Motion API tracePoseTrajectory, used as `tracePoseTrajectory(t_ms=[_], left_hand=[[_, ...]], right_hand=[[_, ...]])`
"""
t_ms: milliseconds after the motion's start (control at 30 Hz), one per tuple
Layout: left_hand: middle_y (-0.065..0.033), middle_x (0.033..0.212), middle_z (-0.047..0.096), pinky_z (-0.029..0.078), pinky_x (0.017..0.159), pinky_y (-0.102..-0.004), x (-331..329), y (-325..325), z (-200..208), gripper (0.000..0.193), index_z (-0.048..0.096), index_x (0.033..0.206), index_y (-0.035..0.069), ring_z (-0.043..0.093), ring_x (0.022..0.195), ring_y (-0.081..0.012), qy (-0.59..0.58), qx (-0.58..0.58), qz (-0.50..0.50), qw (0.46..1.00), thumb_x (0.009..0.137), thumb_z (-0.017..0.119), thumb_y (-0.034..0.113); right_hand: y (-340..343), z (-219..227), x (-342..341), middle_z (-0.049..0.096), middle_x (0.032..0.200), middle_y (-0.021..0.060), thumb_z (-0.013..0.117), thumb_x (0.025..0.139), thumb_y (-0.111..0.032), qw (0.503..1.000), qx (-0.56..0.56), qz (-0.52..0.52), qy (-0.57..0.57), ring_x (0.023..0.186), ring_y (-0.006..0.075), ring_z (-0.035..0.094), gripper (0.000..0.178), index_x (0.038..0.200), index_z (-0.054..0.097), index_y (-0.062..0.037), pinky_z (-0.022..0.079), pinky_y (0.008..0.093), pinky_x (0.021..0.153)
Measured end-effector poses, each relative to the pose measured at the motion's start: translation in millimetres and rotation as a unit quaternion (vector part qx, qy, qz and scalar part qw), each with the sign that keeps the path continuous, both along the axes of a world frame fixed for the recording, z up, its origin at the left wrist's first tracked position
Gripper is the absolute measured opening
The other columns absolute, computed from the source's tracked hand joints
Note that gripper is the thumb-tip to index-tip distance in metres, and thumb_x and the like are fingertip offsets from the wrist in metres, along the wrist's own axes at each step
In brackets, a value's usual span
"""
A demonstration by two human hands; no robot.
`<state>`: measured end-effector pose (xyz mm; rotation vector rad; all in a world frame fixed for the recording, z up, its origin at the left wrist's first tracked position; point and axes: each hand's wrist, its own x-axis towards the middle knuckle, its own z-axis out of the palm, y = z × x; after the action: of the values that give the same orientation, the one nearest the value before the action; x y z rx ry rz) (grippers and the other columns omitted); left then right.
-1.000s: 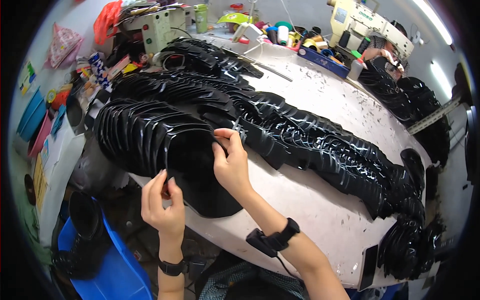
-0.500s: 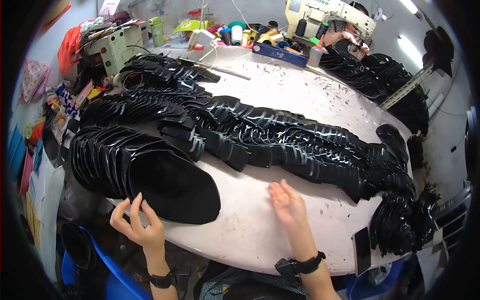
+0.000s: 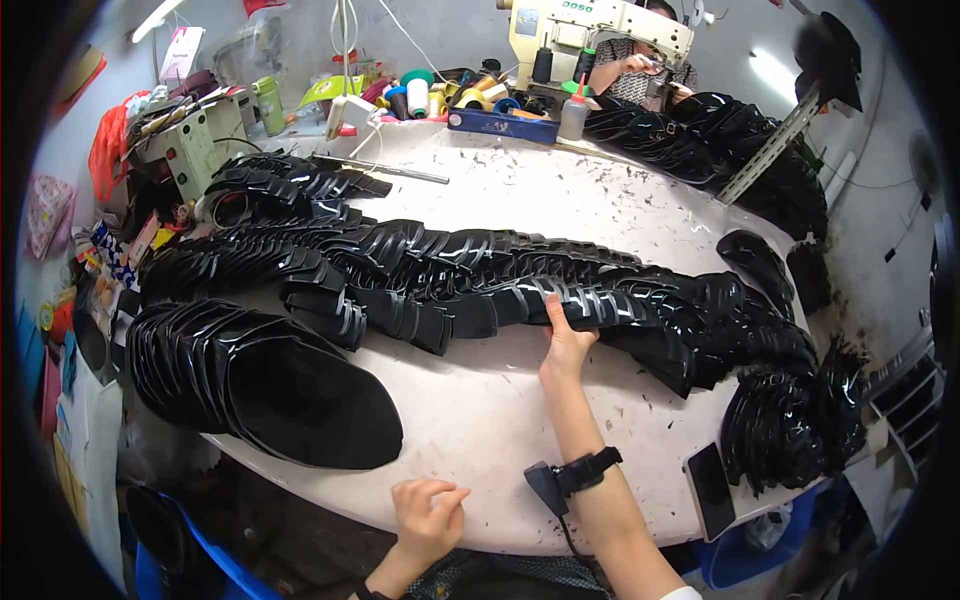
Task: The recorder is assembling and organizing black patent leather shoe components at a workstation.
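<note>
The right hand's (image 3: 568, 348) fingers, all but the thumb, are lost to view beneath the near side of the long row of black pieces (image 3: 470, 318). The left forearm is cut off by the lower rim of the view, and the left palm is turned away. A co-worker (image 3: 618, 68) past the far edge of the bench (image 3: 470, 420) is largely covered by a cream sewing machine (image 3: 600, 28), and a blue tub (image 3: 215, 568) below the bench's left side is only partly in frame. In the middle of the row, single pieces are hard to tell apart.

The row runs across the bench from its left side toward its right edge, the pieces overlapping like shingles, glossy black with pale glints along their edges. Nearer the bench's left front, a stack of large black pieces (image 3: 315, 400) leans over in a fan; its front piece is a broad, smooth, dark oval reaching close to the near edge.

The right thumb lies on top of the row, the piece edges between it and the hidden fingers; how tightly they close, and on how many pieces, cannot be told. The left hand (image 3: 428, 515) is at the bench's near edge, right of the stack and apart from it, its fingers loosely curled, with nothing visible in them.
</note>
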<state>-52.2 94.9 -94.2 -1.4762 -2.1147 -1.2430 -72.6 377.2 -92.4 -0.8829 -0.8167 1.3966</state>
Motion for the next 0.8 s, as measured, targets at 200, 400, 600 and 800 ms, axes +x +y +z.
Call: tracePoseTrajectory(t_ms=[200, 400, 600, 800], left_hand=[[-0.0008, 0.079, 0.055, 0.037, 0.071, -0.0344, 4, 7, -18, 0.019, 0.061, 0.079, 0.009, 0.05, 0.078, -0.0206, 0.009, -0.065, -0.01, 0.998, 0.061, 0.06, 0.002], [-0.0017, 0.078, 0.055, 0.037, 0.071, -0.0339, 4, 7, -18, 0.021, 0.061, 0.079, 0.008, 0.05, 0.078, -0.0211, 0.009, -0.073, -0.014, 0.997, 0.06, 0.059, 0.001], [-0.0018, 0.077, 0.055, 0.037, 0.071, -0.0339, 3, 9, -16, 0.02, 0.062, 0.079, 0.008, 0.05, 0.077, -0.0211, 0.005, -0.083, -0.021, 0.996, 0.06, 0.059, 0.001], [-0.0018, 0.077, 0.055, 0.037, 0.071, -0.0339, 5, 9, -14, 0.019, 0.061, 0.079, 0.008, 0.05, 0.077, -0.0216, 0.012, -0.085, -0.026, 0.996, 0.061, 0.06, 0.001]], right_hand=[[14, 18, -7, 0.053, 0.099, -0.0006, 0.075, 0.067, -0.02, 0.991, -0.061, 0.092, -0.079, 0.091, 0.0141, 0.05, 0.053, 0.107, 0.041, -0.0158, 0.043, 0.0366, 0.071], [31, 25, -1, 0.052, 0.098, 0.0052, 0.067, 0.067, -0.005, 0.984, -0.071, 0.162, -0.028, 0.081, 0.0159, 0.057, 0.059, 0.115, 0.032, -0.0122, 0.053, 0.0343, 0.058], [44, 58, 10, 0.059, 0.084, 0.0072, 0.059, 0.07, 0.0, 0.988, -0.031, 0.15, 0.002, 0.068, 0.0166, 0.06, 0.021, 0.09, 0.054, -0.0021, 0.054, 0.0317, 0.051], [58, 100, 49, 0.061, 0.079, 0.0051, 0.064, 0.069, -0.003, 0.999, 0.051, -0.002, -0.001, 0.063, 0.0158, 0.06, 0.015, 0.082, 0.059, -0.0013, 0.051, 0.0288, 0.047]])
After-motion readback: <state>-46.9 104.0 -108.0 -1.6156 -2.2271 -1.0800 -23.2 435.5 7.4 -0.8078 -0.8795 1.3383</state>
